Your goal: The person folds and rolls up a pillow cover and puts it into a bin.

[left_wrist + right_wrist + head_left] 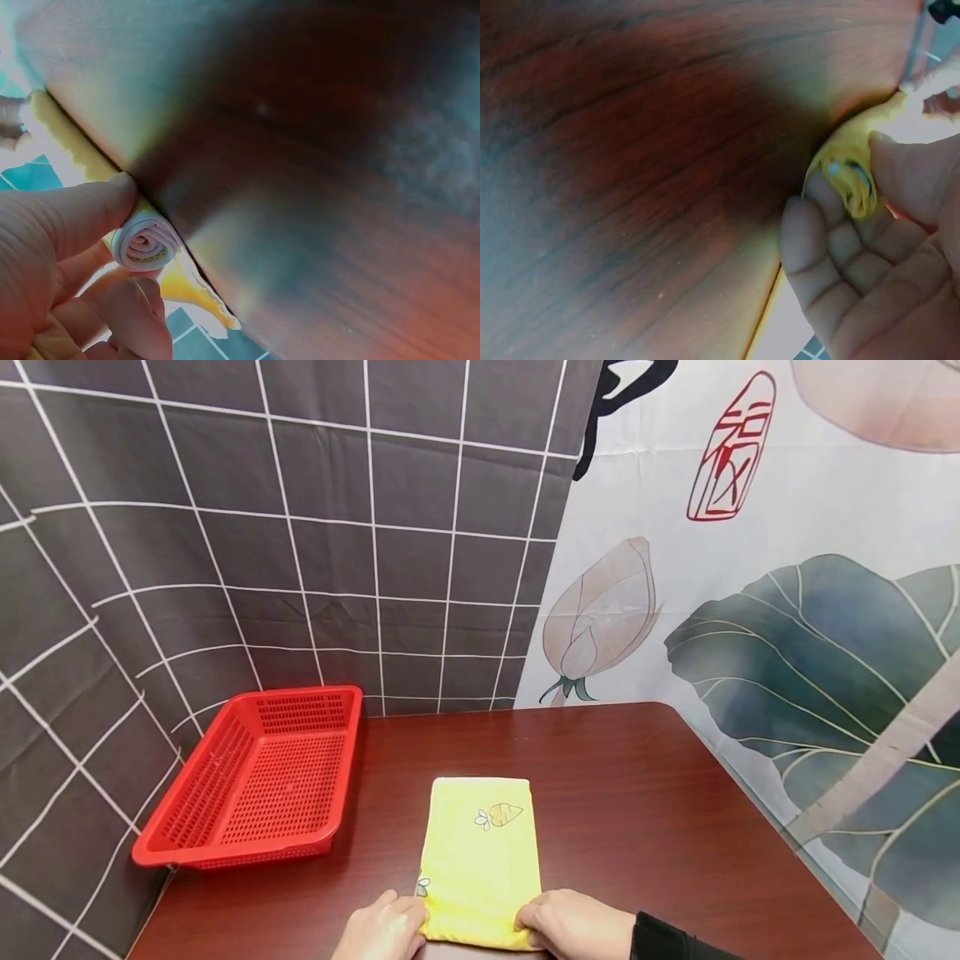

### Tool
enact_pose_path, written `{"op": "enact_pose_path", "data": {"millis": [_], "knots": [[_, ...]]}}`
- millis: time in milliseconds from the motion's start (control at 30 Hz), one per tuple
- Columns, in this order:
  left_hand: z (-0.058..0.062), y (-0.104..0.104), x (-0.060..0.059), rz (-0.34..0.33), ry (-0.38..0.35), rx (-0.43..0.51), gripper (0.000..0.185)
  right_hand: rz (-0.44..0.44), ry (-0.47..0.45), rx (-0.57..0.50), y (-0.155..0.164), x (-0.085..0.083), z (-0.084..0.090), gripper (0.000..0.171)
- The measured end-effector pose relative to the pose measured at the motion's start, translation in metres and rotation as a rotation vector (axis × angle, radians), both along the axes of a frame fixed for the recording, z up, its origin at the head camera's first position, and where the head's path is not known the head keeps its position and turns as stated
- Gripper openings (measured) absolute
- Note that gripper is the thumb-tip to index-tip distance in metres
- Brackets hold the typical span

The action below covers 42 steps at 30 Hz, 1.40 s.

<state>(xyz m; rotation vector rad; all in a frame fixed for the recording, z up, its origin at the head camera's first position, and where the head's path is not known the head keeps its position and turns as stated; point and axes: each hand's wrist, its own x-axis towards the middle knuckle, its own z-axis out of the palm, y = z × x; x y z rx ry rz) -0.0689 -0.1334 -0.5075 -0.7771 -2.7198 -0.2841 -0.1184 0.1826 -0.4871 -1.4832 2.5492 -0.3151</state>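
A yellow towel (480, 852) with a small carrot print lies folded lengthwise on the dark red table (660, 810), its near end rolled up. My left hand (384, 928) pinches the roll's left end, seen as a tight spiral (144, 241) in the left wrist view between thumb and fingers. My right hand (570, 922) grips the roll's right end (849, 178), fingers curled round it. Both hands sit at the table's near edge.
A red perforated plastic basket (258, 777) stands empty at the table's left, partly over the edge. Grey grid-patterned cloth (225, 527) hangs behind and left; a lotus-print sheet (787, 610) hangs on the right.
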Motion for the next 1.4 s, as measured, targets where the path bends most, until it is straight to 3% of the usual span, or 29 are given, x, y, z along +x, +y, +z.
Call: {"op": "enact_pose_path", "data": {"millis": [100, 267, 433, 500, 700, 800, 1000, 1133, 1267, 1400], "knots": [[-0.001, -0.001, 0.001, -0.022, 0.007, -0.001, 0.026, -0.032, -0.116, 0.039, -0.001, 0.0, 0.004, 0.009], [0.001, -0.003, 0.003, -0.044, -0.043, -0.026, 0.024, -0.068, -0.222, 0.078, -0.004, -0.008, 0.012, 0.019], [-0.001, -0.005, 0.002, -0.074, -0.009, -0.038, 0.026, -0.178, -0.341, 0.12, -0.008, -0.015, 0.015, 0.03], [-0.002, -0.006, 0.001, -0.091, 0.007, -0.04, 0.027, -0.222, -0.33, 0.136, -0.01, -0.014, 0.014, 0.031], [-0.005, -0.005, 0.001, -0.088, 0.087, -0.04, 0.029, -0.297, -0.155, 0.192, -0.018, -0.01, 0.008, 0.029], [-0.005, -0.005, 0.001, -0.078, 0.08, -0.041, 0.027, -0.323, -0.139, 0.184, -0.02, -0.008, 0.011, 0.029], [0.0, -0.003, 0.003, -0.047, -0.027, -0.071, 0.021, -0.222, -0.156, 0.047, -0.008, -0.002, 0.005, 0.028], [0.0, -0.002, 0.004, -0.032, -0.031, -0.065, 0.02, -0.145, -0.193, -0.022, -0.001, 0.0, 0.002, 0.025], [0.001, 0.0, 0.003, -0.022, -0.041, -0.058, 0.018, -0.09, -0.173, -0.019, -0.002, 0.001, 0.005, 0.021], [0.002, 0.002, 0.002, -0.029, -0.054, -0.053, 0.017, -0.067, -0.108, 0.055, -0.006, 0.001, 0.012, 0.024]]}}
